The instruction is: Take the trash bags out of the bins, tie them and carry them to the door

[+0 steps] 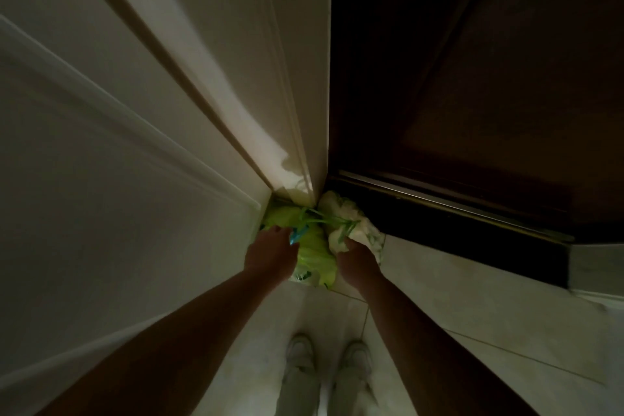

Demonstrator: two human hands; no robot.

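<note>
Two trash bags lie on the floor [439, 284] in the corner where a pale door panel [236, 84] meets a dark door [472, 78]. The green trash bag [312, 253] sits against the pale panel; the white trash bag [351, 216] sits just beside it, touching the threshold [439, 204] of the dark door. Green tie handles [324, 218] run across the tops of both bags, which suggests that the necks are already gathered and tied, although the knots themselves are too small and dim to confirm. The left hand [270, 253] rests on the upper left side of the green trash bag, fingers curled loosely downward next to a small blue piece [295, 237] at the bag's neck; whether it pinches that piece cannot be told. The right hand [354, 255] is closed into the crumpled plastic of the white trash bag at its lower edge. The person's white shoes [331, 358] stand well back from the bags on the light floor tiles. No bins are in view. Judged status: removal from the bins and carrying to the door appear complete, and tying appears complete. What remains is to release both bags and confirm that each stays settled against the door without slumping open.
</note>
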